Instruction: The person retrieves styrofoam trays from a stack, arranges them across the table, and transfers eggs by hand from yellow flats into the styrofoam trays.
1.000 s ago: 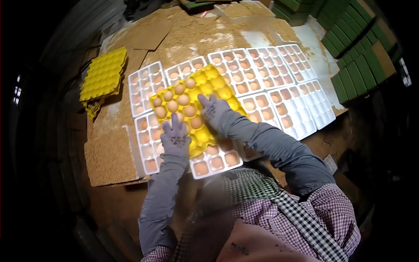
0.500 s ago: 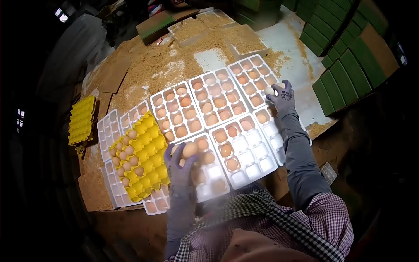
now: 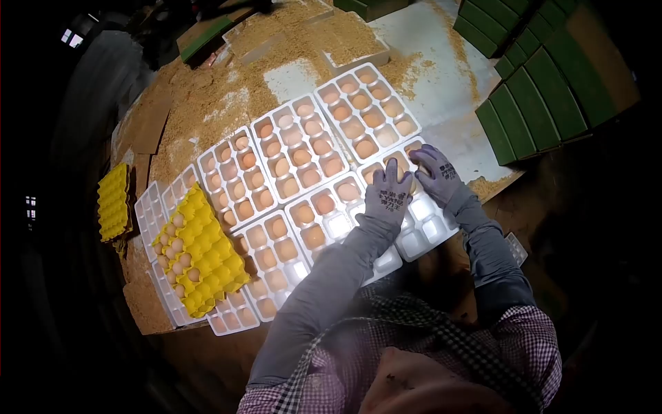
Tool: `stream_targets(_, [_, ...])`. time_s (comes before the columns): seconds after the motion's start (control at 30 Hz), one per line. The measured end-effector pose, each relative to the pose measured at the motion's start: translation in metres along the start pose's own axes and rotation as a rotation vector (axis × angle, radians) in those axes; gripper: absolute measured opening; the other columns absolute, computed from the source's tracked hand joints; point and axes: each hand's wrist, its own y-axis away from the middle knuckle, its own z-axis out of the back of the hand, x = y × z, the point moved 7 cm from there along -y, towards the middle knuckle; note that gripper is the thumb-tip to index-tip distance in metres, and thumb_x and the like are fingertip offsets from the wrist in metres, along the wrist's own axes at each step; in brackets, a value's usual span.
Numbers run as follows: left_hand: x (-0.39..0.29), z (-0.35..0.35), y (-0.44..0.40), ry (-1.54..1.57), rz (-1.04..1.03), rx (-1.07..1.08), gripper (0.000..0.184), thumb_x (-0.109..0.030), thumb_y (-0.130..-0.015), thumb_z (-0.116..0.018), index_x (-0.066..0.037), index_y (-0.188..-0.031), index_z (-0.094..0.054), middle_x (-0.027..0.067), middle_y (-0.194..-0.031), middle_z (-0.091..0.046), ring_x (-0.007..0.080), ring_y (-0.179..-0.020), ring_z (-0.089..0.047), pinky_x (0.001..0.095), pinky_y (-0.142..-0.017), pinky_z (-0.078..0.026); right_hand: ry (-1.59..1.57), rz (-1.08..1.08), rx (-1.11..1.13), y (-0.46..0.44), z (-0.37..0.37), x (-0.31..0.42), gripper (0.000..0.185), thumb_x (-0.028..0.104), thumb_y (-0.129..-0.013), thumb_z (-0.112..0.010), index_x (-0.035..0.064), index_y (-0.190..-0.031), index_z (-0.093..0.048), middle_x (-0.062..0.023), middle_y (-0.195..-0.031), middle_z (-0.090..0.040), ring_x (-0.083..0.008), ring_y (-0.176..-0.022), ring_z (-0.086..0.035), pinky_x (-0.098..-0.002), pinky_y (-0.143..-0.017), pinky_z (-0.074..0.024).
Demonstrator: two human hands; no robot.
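My left hand [image 3: 389,193], in a grey-purple glove, has its fingers curled over eggs at the top of the right-hand front white tray [image 3: 412,244]. Just right of it, my right hand [image 3: 438,172] is bent over the same tray's upper right cells, fingers round an egg that is mostly hidden. Lower cells of this tray hold no eggs. A filled white tray [image 3: 353,156] lies behind. At the left, a yellow egg tray [image 3: 219,252] rests on white trays, with brown eggs in its left part.
More yellow trays [image 3: 114,203] are stacked at the table's left edge. Green boxes [image 3: 531,103] stand in piles at the right. Sawdust [image 3: 200,110] and a piece of cardboard [image 3: 152,127] lie on the back of the table.
My left hand has moved right from the middle front tray to the right-hand one. My right hand has come down into that tray. The view has shifted to the right.
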Motion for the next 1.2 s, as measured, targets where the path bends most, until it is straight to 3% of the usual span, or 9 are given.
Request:
stream_targets(0.07, [0.003, -0.001, -0.002, 0.104, 0.037, -0.081, 0.044, -0.025, -0.087, -0.065, -0.016, -0.129, -0.056, 0.0194, -0.134, -0.046, 0.0376, -0.12, -0.049, 0.0433, -0.095, -0.047, 0.231, 0.177, -0.064, 0.022, 0.004, -0.003, 0.028, 0.008, -0.09, -0.06, 0.0054, -0.118, -0.062, -0.0102, -0.13, -0.055, -0.0284, -0.125, -0.051, -0.0371, -0.103, -0.0449])
stream_targets(0.27, [0.019, 0.01, 0.038, 0.347, -0.006, -0.038, 0.044, -0.021, -0.088, -0.063, -0.012, -0.13, -0.051, 0.0176, -0.122, -0.053, 0.0341, -0.106, -0.059, 0.044, -0.088, -0.051, -0.636, -0.551, -0.354, 0.059, 0.026, -0.059, 0.035, 0.016, -0.097, -0.058, -0.0019, -0.127, -0.059, -0.0109, -0.123, -0.063, -0.0161, -0.111, -0.058, -0.029, -0.096, -0.0464])
stream_targets(0.63, [-0.024, -0.048, 0.072, -0.038, -0.455, -0.253, 0.036, -0.025, -0.088, -0.058, -0.006, -0.119, -0.061, 0.0133, -0.122, -0.058, 0.0356, -0.118, -0.052, 0.051, -0.112, -0.029, -0.666, -0.154, -0.165, -0.055, 0.0, 0.085, 0.032, 0.015, -0.101, -0.053, -0.0035, -0.127, -0.059, -0.0122, -0.123, -0.063, -0.0177, -0.116, -0.056, -0.0313, -0.099, -0.044])
stream_targets(0.73, [0.024, 0.003, 0.1, 0.296, -0.227, -0.141, 0.02, -0.023, -0.086, -0.06, -0.01, -0.101, -0.062, 0.0094, -0.1, -0.059, 0.0299, -0.112, -0.055, 0.045, -0.108, -0.035, -0.77, -0.124, 0.095, -0.081, -0.057, 0.163, 0.035, 0.015, -0.099, -0.056, -0.0021, -0.129, -0.059, -0.0122, -0.126, -0.063, -0.0196, -0.117, -0.057, -0.032, -0.101, -0.0436])
stream_targets(0.8, [0.102, 0.094, 0.164, 0.315, -0.007, -0.712, 0.034, -0.005, -0.08, -0.057, -0.008, -0.114, -0.063, 0.0121, -0.114, -0.062, 0.033, -0.107, -0.058, 0.0466, -0.097, -0.044, -0.732, 0.007, 0.344, -0.095, -0.112, 0.218, 0.042, 0.011, -0.098, -0.055, 0.0002, -0.138, -0.052, -0.0115, -0.128, -0.062, -0.0164, -0.116, -0.058, -0.0313, -0.099, -0.0456])
stream_targets(0.9, [0.231, 0.171, 0.28, -0.02, 0.713, -0.913, 0.05, -0.002, -0.08, -0.053, -0.008, -0.129, -0.055, 0.0191, -0.118, -0.059, 0.0383, -0.107, -0.056, 0.0492, -0.093, -0.044, -0.673, 0.212, 0.485, -0.112, -0.184, 0.316, 0.047, 0.018, -0.096, -0.054, 0.01, -0.142, -0.05, -0.0162, -0.131, -0.06, -0.0279, -0.114, -0.061, -0.035, -0.101, -0.0464])
stream_targets(1.0, [0.321, 0.188, 0.363, -0.399, 1.319, -0.624, 0.056, -0.043, -0.085, -0.062, -0.006, -0.126, -0.051, 0.0165, -0.112, -0.054, 0.0361, -0.105, -0.053, 0.0493, -0.087, -0.044, -0.364, 0.55, 0.438, -0.144, -0.277, 0.401, 0.058, 0.019, -0.095, -0.05, 0.0159, -0.15, -0.035, -0.0198, -0.15, -0.037, -0.0351, -0.138, -0.037, -0.0415, -0.113, -0.0318])
stream_targets(1.1, [0.348, 0.166, 0.364, -0.369, 1.351, -0.344, 0.063, -0.053, -0.08, -0.065, -0.009, -0.122, -0.049, 0.0144, -0.114, -0.053, 0.0342, -0.11, -0.05, 0.0533, -0.086, -0.042, 0.367, 0.668, 0.324, -0.172, -0.34, 0.472, 0.064, 0.023, -0.094, -0.05, 0.0211, -0.153, -0.027, -0.0138, -0.154, -0.035, -0.0332, -0.144, -0.03, -0.0505, -0.117, -0.0178])
stream_targets(1.2, [0.355, 0.17, 0.375, -0.132, 1.236, -0.612, 0.048, -0.037, -0.078, -0.069, -0.008, -0.112, -0.054, 0.0143, -0.113, -0.055, 0.034, -0.103, -0.055, 0.0495, -0.084, -0.045, 0.569, 0.646, 0.667, -0.195, -0.375, 0.482, 0.049, 0.024, -0.092, -0.053, 0.0235, -0.14, -0.048, -0.0109, -0.148, -0.043, -0.0303, -0.139, -0.038, -0.0503, -0.116, -0.0196])
